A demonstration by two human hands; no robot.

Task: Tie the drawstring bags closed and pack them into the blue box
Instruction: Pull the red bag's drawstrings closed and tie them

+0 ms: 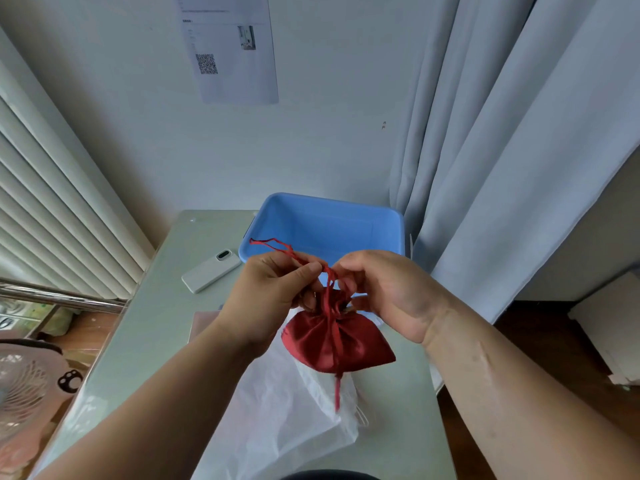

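A red satin drawstring bag [337, 339] hangs in the air above the table, its neck gathered. My left hand [273, 296] pinches one red cord, whose looped end sticks out up and to the left toward the box. My right hand [388, 292] grips the cords at the bag's neck on the other side. One loose cord end dangles below the bag. The blue box [388, 233] stands behind my hands at the table's far edge; the part of its inside that I see holds nothing.
White bags or plastic sheeting [287, 410] lie on the pale table [156, 323] under the red bag. A white phone [211, 271] lies left of the box. Curtains [502, 168] hang at the right, blinds at the left, a fan [24, 386] low left.
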